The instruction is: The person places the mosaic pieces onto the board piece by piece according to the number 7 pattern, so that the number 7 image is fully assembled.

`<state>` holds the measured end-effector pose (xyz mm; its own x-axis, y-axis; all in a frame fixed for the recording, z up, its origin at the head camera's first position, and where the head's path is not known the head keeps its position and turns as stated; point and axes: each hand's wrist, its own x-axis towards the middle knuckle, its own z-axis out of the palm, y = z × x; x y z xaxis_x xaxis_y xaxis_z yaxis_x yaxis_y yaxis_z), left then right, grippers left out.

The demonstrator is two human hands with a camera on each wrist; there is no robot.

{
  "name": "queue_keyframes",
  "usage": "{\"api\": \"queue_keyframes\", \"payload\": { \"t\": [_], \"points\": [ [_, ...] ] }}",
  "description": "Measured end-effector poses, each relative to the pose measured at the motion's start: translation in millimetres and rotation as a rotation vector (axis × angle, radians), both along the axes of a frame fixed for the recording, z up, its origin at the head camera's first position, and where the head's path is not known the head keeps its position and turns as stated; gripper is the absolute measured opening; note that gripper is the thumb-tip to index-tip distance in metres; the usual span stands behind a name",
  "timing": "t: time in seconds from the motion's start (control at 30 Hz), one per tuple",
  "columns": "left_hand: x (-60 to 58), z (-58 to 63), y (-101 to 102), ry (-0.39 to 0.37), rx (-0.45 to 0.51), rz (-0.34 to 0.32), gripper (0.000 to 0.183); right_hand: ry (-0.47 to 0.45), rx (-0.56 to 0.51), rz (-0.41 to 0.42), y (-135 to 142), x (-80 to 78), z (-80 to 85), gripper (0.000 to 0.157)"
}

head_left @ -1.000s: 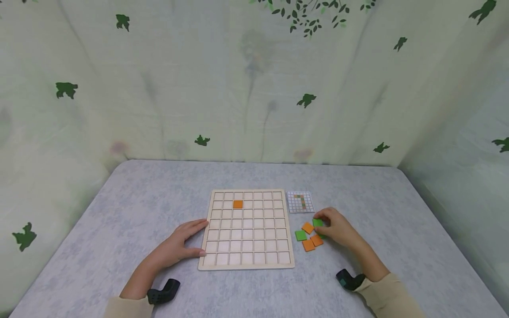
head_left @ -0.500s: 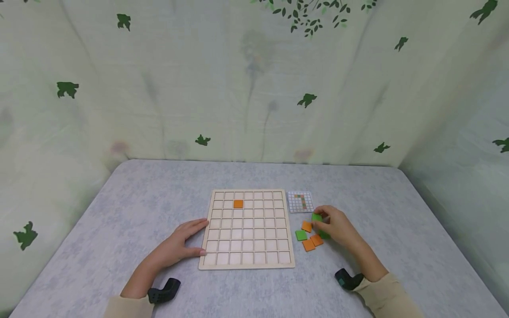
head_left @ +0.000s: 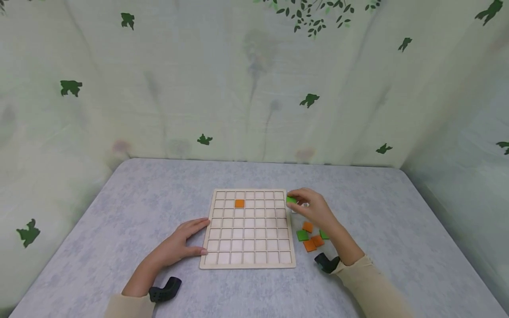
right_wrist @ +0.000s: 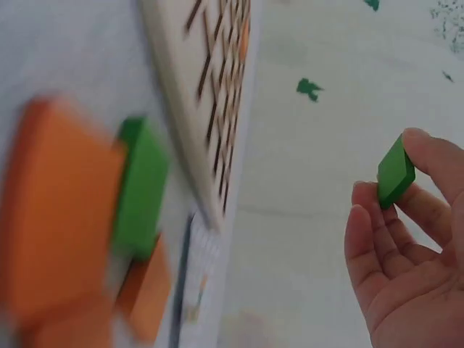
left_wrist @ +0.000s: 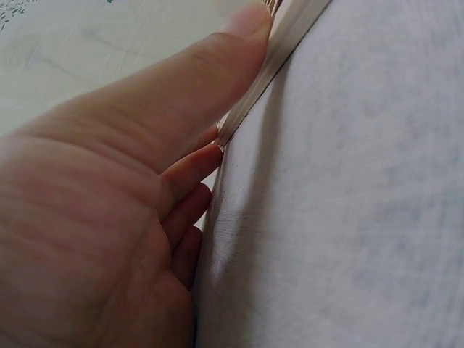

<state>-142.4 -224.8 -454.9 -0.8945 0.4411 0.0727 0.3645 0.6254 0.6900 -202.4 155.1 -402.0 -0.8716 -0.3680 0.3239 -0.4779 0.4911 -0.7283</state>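
A pale wooden grid board (head_left: 248, 240) lies on the table, with one orange tile (head_left: 239, 203) in a square of its second row from the back. My left hand (head_left: 181, 239) touches the board's left edge with fingertips and thumb; the left wrist view shows the thumb (left_wrist: 210, 72) at the rim. Between thumb and fingers my right hand (head_left: 314, 207) pinches a green tile (right_wrist: 396, 172), raised near the board's back right corner. Beneath that hand, a small printed pattern card (right_wrist: 197, 290) is mostly hidden in the head view.
Right of the board lies a loose group of tiles: several orange tiles (head_left: 310, 245), a green tile (head_left: 302, 235) and another green tile (head_left: 324, 235) partly behind the right forearm. Black wrist devices (head_left: 165, 289) are worn on both wrists. A printed curtain (head_left: 254, 79) stands behind the table.
My right hand has lifted a green tile from the loose group and carried it left and away from me, over the card towards the board. The left hand has stayed at the board's edge.
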Motion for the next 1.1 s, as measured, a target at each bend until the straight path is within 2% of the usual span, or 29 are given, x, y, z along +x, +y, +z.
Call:
{"api": "queue_keyframes", "payload": {
  "t": [0.27,0.53,0.67,0.87,1.1],
  "points": [
    [-0.8,-0.5,-1,-0.045,0.0,0.001,0.082,-0.006,-0.034,0.072,-50,-19.7,2.7,0.032],
    [-0.4,2.3,-1,-0.069,-0.001,-0.008,0.081,-0.098,0.002,0.107,-87,-33.2,-13.3,0.03],
    [-0.1,1.8,-1,-0.073,0.004,-0.005,0.082,-0.122,0.021,0.138,-93,-40.1,-25.3,0.027],
    [-0.7,0.7,0,-0.069,-0.001,-0.013,0.081,-0.195,0.119,0.111,-97,-48.0,-41.3,0.027],
    [-0.8,2.0,0,-0.058,-0.011,-0.011,0.081,-0.195,0.209,0.113,-100,-53.1,-46.5,0.026]
  ]
}}
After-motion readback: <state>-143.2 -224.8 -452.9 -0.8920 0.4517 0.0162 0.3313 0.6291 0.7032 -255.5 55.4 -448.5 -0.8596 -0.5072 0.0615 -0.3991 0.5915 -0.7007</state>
